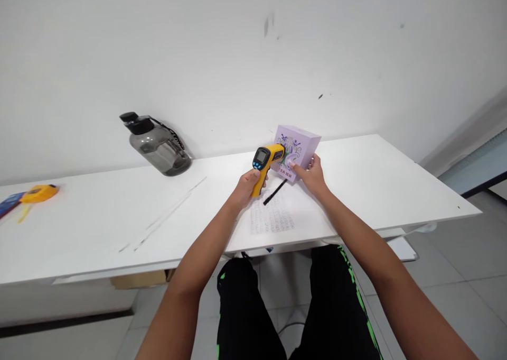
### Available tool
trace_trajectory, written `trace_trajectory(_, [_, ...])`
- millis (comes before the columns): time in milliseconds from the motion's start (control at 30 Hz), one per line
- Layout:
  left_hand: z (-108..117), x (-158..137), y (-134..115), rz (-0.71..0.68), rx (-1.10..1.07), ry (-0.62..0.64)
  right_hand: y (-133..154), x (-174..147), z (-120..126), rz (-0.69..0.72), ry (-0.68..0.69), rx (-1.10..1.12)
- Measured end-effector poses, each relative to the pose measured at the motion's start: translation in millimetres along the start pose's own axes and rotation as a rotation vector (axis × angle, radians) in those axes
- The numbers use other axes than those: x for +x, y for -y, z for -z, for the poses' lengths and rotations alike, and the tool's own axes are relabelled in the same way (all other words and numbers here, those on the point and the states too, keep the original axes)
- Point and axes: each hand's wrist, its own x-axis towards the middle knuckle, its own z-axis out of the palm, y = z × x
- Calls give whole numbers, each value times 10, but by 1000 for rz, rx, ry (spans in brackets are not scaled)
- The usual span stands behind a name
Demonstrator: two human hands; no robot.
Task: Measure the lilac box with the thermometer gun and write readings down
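Note:
My left hand is wrapped round the grip of a yellow and black infrared thermometer, its small screen facing me. The thermometer's front end points at a lilac tea box printed with a tree design; whether the two touch I cannot tell. My right hand holds that box tilted by its lower right side, thumb on the printed face and fingers behind. Below them on the white table lie a black pen and a sheet of handwritten paper.
A grey see-through water bottle with a black lid stands by the wall, left of my hands. Farther left lies a yellow-orange tape measure beside a blue and red item. The white table's front edge runs just above my knees.

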Motion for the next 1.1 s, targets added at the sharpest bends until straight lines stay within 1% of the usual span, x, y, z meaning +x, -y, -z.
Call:
trace_trajectory(167, [-1, -8, 18, -15, 6, 22, -8, -16, -5, 14, 30, -23])
trace_trajectory(300, [-6, -13, 16, -8, 11, 16, -28, -36, -12, 26, 52, -66])
trace_trajectory(467, [-10, -13, 11, -4, 3, 6, -13, -82, -26, 30, 41, -83])
trace_trajectory(667, [-12, -6, 31, -25, -22, 13, -3, -87, -23, 36, 40, -36])
trace_trajectory(900, [-14, -9, 21, 9, -37, 6, 12, -94, -16, 27, 48, -25])
trace_trajectory(1100, [-11, -1, 34, 5, -70, 2, 12, -95, -16, 31, 49, -22])
